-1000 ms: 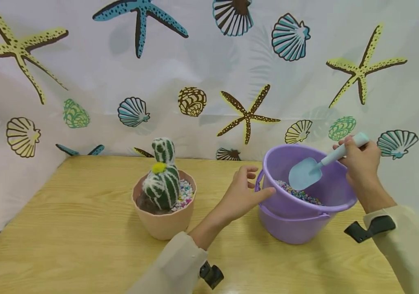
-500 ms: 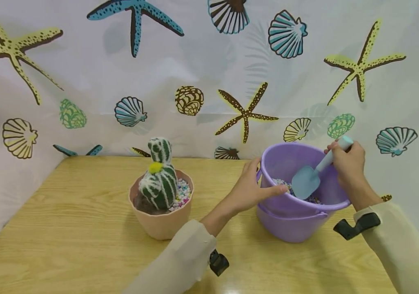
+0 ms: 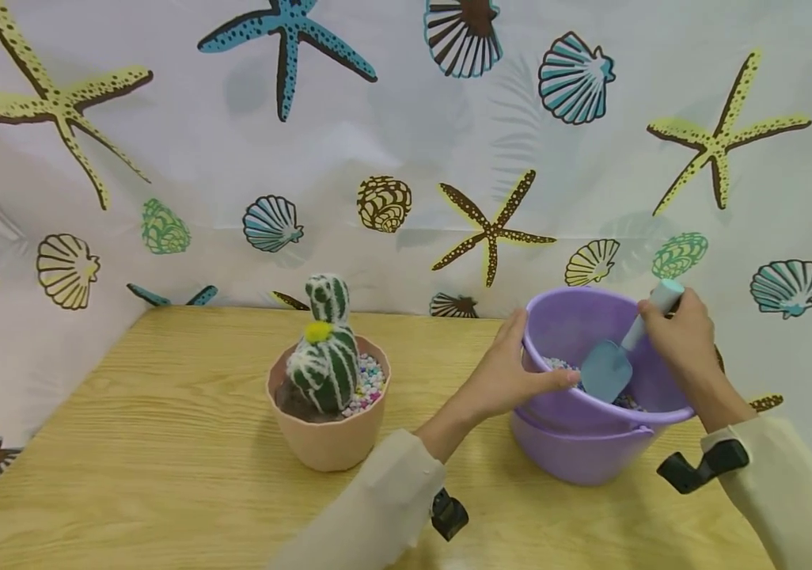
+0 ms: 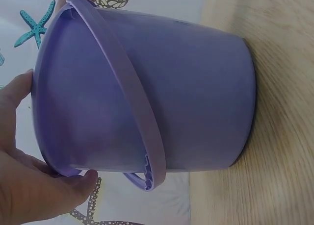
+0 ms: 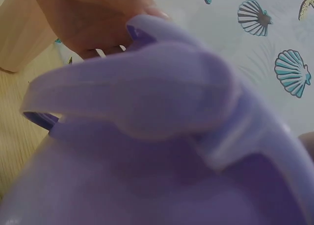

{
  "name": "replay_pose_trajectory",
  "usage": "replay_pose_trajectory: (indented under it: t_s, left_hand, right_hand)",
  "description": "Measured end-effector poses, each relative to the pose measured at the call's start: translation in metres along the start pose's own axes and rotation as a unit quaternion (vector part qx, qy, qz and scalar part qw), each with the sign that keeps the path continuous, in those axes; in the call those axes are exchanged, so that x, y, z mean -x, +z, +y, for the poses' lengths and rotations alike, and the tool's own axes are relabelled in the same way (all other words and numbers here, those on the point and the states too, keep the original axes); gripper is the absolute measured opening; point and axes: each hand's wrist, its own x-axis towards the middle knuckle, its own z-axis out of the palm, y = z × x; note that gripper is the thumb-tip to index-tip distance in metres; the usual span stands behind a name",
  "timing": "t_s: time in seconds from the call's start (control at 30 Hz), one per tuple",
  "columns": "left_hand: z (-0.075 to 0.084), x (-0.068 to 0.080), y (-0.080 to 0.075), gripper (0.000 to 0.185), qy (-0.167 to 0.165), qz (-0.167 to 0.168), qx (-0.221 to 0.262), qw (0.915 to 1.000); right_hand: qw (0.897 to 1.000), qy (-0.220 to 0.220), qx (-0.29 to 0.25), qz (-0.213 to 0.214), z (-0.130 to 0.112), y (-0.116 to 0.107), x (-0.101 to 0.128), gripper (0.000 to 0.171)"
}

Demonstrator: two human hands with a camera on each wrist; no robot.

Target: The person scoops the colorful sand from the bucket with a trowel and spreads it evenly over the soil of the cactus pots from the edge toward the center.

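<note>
While the left hand (image 3: 502, 380) clamps the purple bucket (image 3: 591, 443) rim, thumb inside, fingers outside, the right hand (image 3: 677, 336) grips the blue trowel (image 3: 616, 360): handle slants up-right, blade down in pebbles (image 3: 559, 364) inside bucket, right of cactus pot (image 3: 328, 435).

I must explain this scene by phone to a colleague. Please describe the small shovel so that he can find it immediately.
On the wooden table, look at the purple bucket at the right, beside the pink cactus pot. Inside it, above the coloured pebbles, is the small shovel, gripped by the right hand. It is the only pale blue thing there.
</note>
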Motion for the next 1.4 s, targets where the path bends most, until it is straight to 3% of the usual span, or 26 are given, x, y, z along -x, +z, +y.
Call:
replay_pose_trajectory:
  t_s: [0.13,0.3,0.7,0.9,1.03,1.27,1.4]
  left_hand:
    - [-0.002,0.001,0.005,0.107,0.001,-0.004,-0.001,1.0]
    - [-0.003,0.001,0.006,0.106,0.007,-0.008,-0.016,0.9998]
    - [0.0,0.002,0.006,0.108,-0.003,-0.01,-0.004,0.9999]
    - [-0.003,0.004,0.007,0.108,0.002,-0.011,0.003,0.9999]
    - [-0.005,0.003,0.004,0.108,0.018,-0.019,-0.033,0.9991]
    - [-0.006,0.001,-0.007,0.109,0.038,-0.018,-0.064,0.9971]
    - [-0.008,0.002,-0.011,0.109,0.04,-0.014,-0.06,0.9973]
  right_hand:
    - [1.0,0.019,0.016,0.009,0.004,-0.003,0.005,0.054]
    - [0.999,0.008,0.027,0.034,0.006,-0.004,0.006,0.055]
    - [0.995,-0.012,-0.004,0.099,0.006,-0.003,0.008,0.048]
    - [0.996,-0.009,-0.018,0.083,0.007,-0.004,0.007,0.049]
    - [0.997,-0.01,-0.029,0.071,0.008,-0.006,0.004,0.047]
    - [1.0,0.001,-0.004,0.011,0.002,0.0,-0.004,0.049]
    - [1.0,-0.022,-0.013,-0.01,-0.003,0.005,-0.004,0.049]
